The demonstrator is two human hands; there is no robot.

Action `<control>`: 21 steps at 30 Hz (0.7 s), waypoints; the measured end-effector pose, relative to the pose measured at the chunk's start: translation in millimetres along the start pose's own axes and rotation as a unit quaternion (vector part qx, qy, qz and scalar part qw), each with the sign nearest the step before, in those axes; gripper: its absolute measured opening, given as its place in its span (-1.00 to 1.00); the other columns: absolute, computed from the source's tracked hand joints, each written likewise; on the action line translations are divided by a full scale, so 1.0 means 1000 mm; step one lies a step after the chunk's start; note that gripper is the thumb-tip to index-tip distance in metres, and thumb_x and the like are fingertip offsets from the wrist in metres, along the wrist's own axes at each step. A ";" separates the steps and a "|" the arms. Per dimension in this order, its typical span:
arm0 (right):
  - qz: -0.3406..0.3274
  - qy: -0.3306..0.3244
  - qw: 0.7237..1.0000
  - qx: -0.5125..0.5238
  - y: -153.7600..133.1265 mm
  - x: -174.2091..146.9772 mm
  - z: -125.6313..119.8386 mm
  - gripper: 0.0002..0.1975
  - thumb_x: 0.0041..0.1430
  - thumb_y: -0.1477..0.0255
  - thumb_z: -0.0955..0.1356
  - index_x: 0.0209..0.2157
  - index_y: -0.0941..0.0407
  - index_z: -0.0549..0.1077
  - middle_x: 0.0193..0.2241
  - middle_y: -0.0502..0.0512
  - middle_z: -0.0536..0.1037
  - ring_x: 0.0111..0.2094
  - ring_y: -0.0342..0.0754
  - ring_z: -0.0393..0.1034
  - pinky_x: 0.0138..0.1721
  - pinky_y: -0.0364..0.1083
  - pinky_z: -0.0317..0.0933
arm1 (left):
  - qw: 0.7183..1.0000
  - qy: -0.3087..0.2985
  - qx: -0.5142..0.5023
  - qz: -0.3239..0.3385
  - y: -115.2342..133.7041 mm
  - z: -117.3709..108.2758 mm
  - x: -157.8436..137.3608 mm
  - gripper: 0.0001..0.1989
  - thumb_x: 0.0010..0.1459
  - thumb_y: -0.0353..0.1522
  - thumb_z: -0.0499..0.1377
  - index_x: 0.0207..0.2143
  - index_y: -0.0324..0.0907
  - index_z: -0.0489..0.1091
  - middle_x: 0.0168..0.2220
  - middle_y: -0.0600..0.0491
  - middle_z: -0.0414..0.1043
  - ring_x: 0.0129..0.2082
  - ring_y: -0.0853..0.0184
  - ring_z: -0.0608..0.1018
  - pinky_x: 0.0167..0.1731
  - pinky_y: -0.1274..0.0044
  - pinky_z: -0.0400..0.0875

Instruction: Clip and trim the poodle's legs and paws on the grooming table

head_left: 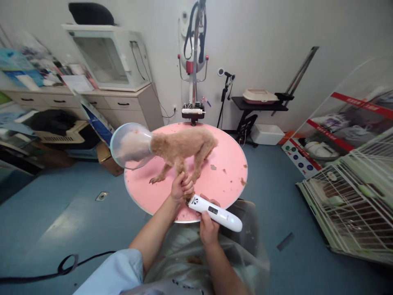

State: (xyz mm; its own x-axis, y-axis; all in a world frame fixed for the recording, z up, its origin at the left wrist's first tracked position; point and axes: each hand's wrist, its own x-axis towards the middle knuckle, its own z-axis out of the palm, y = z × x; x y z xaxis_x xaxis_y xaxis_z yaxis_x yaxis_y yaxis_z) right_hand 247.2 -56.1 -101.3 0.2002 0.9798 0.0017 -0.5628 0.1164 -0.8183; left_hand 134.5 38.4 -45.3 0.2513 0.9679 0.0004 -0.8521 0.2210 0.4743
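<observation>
A small tan, curly-coated dog (187, 143) stands on a round pink grooming table (227, 188). Around its neck sits a clear plastic cone collar (132, 145) with a pale blue rim, pointing left. My left hand (182, 186) is wrapped around one of the dog's front legs, which is stretched toward me. In my right hand (210, 225) is a white hair clipper (216, 213); its blade end is at the paw, just below my left hand. The exact contact of blade and fur is hidden.
Fur tufts (243, 181) lie on the table. A grooming arm post (194, 82) with a tool holder (193, 114) rises at its far edge. Wire cages (353, 205) stand at right, a cabinet (123, 102) at back left. A black strap (67, 266) lies at lower left.
</observation>
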 end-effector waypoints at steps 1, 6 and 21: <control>0.011 0.008 1.000 0.024 0.000 0.001 0.001 -0.53 0.01 0.25 0.42 -0.07 0.03 0.23 -0.02 0.22 0.49 -0.20 0.06 0.47 -0.37 -0.04 0.36 | 1.000 0.001 0.002 -0.001 0.000 0.001 -0.001 -0.45 0.12 -0.26 0.17 -0.62 -0.17 -0.21 -0.69 0.28 -0.37 -0.76 0.59 -0.26 -0.87 0.76 -0.18; 0.046 0.072 0.993 0.082 -0.002 0.005 0.001 -0.61 0.05 0.21 0.42 -0.13 0.02 0.28 -0.11 0.18 0.57 -0.52 -0.14 0.37 -0.53 -0.13 0.22 | 1.000 -0.010 -0.016 0.013 -0.003 0.000 -0.004 -0.48 0.12 -0.26 0.18 -0.61 -0.17 -0.17 -0.68 0.27 -0.36 -0.74 0.58 -0.26 -0.84 0.76 -0.20; 0.109 0.109 0.975 0.159 -0.007 0.006 0.015 -0.58 -0.03 0.13 0.47 -0.19 0.01 0.35 -0.20 0.09 0.60 -0.57 -0.22 0.29 -0.48 -0.14 0.26 | 0.998 -0.021 -0.037 0.048 -0.005 0.007 0.000 -0.46 0.06 -0.29 0.22 -0.61 -0.18 -0.17 -0.69 0.27 -0.36 -0.73 0.58 -0.25 -0.82 0.74 -0.22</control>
State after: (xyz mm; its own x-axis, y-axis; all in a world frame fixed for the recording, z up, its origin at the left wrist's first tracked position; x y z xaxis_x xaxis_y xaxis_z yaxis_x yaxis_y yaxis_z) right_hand 240.6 -48.2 -87.4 0.1946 0.9331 -0.3025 -0.8239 -0.0119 -0.5666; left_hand 141.5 36.6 -41.6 0.1848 0.9796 0.0796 -0.9041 0.1377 0.4045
